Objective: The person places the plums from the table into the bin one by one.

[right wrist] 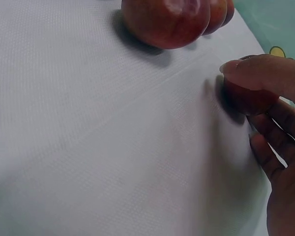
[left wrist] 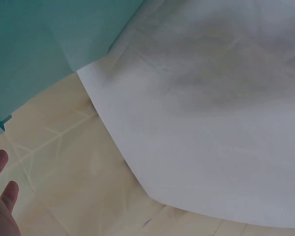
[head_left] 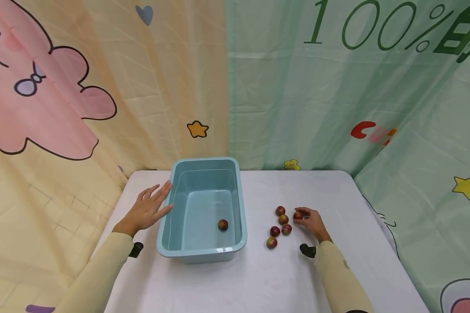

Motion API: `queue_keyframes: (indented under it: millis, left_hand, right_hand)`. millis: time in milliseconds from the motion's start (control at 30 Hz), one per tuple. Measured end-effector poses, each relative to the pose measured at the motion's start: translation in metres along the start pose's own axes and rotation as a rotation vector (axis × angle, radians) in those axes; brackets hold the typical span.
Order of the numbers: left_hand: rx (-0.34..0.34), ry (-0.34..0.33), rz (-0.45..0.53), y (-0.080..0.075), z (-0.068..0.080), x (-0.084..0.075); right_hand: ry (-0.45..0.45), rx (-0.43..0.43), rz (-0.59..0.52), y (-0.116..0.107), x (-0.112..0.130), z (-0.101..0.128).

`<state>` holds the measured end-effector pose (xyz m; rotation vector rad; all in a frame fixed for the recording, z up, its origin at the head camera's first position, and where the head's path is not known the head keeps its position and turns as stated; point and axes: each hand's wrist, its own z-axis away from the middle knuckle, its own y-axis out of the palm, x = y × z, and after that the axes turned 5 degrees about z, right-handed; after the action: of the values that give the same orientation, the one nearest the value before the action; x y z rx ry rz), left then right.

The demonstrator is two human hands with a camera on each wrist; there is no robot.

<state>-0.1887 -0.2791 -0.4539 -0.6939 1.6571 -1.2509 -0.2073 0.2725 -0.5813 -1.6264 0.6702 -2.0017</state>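
Observation:
My right hand (head_left: 310,221) holds a dark red plum (head_left: 298,215) between thumb and fingers, low over the white table, right of the other plums. In the right wrist view the thumb lies over this plum (right wrist: 250,98) and the fingers curl behind it. Several red and yellowish plums (head_left: 275,231) lie loosely grouped just left of that hand. One plum (head_left: 223,224) sits inside the light blue plastic basin (head_left: 201,253), toward its right side. My left hand (head_left: 146,208) has its fingers spread, with the fingertips at the basin's left rim.
A white cloth covers the table (head_left: 258,282). Printed curtains, yellow (head_left: 160,87) on the left and green (head_left: 274,95) on the right, hang behind and beside it. The basin's far end is near the table's back edge.

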Motion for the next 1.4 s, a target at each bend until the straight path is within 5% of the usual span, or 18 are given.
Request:
queue_keyframes:
  millis: [1000,1400]
  left_hand:
    - [0.004,0.007,0.002,-0.005,-0.001,0.002]
    - [0.027,-0.001,0.012,0.0,-0.001,0.002]
  right_hand:
    - [-0.077,-0.021,0.095,0.006,0.011,0.004]
    - [-0.015,-0.001,0.052,0.007,0.02,0.003]
